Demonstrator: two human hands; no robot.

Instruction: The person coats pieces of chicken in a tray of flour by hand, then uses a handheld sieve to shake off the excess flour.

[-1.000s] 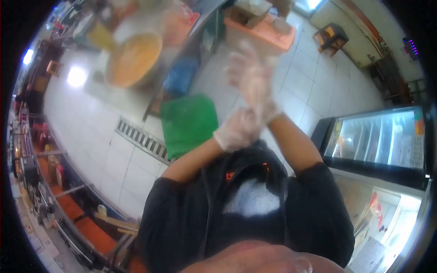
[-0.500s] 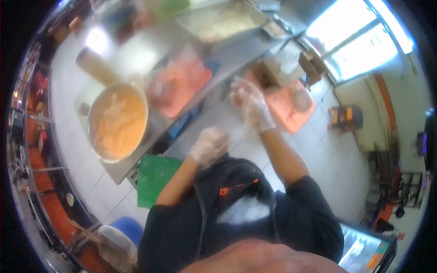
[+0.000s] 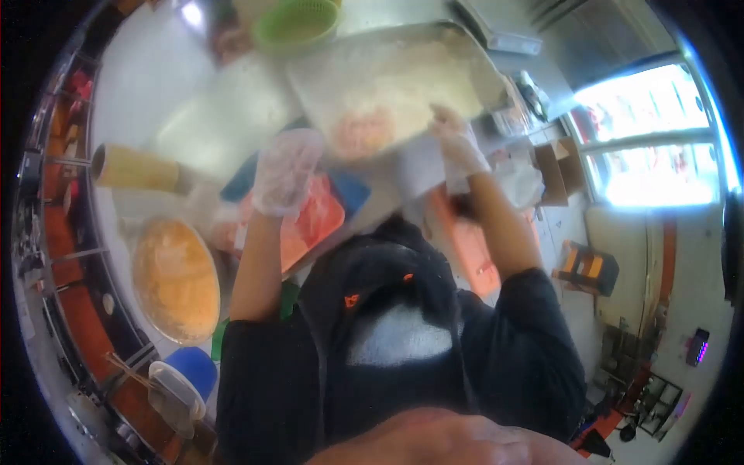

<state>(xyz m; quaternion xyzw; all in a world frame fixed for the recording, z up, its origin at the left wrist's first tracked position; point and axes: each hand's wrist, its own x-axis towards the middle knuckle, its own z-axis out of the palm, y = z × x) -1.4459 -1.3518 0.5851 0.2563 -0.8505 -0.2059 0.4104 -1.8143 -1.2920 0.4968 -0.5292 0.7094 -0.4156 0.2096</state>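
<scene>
Blur hides spread and hold of filmy-gloved left hand [image 3: 288, 172] and right hand [image 3: 459, 141].

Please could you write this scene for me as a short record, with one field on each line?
Left hand: in a clear glove, at a pink-red item
Right hand: in a clear glove, at the near right side of a large metal tray
In the tray: a pinkish heap, toward the near left corner
Left side: a round bowl with orange contents
Far side: a green basket
Unclear: whether either hand grips anything; the picture is blurred
</scene>
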